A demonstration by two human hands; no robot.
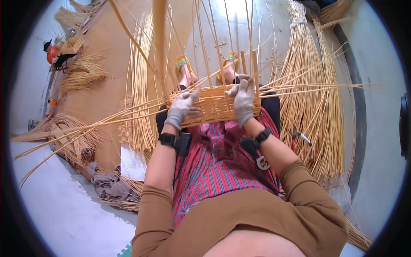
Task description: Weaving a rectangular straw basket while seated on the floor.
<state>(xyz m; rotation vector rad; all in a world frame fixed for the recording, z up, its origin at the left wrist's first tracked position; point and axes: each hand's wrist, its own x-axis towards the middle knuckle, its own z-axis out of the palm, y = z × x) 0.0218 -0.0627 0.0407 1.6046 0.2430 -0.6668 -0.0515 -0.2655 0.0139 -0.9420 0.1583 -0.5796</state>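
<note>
While the half-woven wicker basket (215, 112) sits over the lap on a red striped apron (220, 175), it's right between the two grey-gloved hands. The left hand (183, 109) is curled around its left end, thumb and fingers bent against the weave. The right hand (244, 99) is on the upper right corner, thumb out toward the middle and fingers up near the stakes; can't tell if it's pinching a rod. Loose rods stick out past both ends, and long stakes rise from the far edge. Red-and-white-handled pruning shears (298, 138) lie by a big wicker bundle (306, 107) on the right.
</note>
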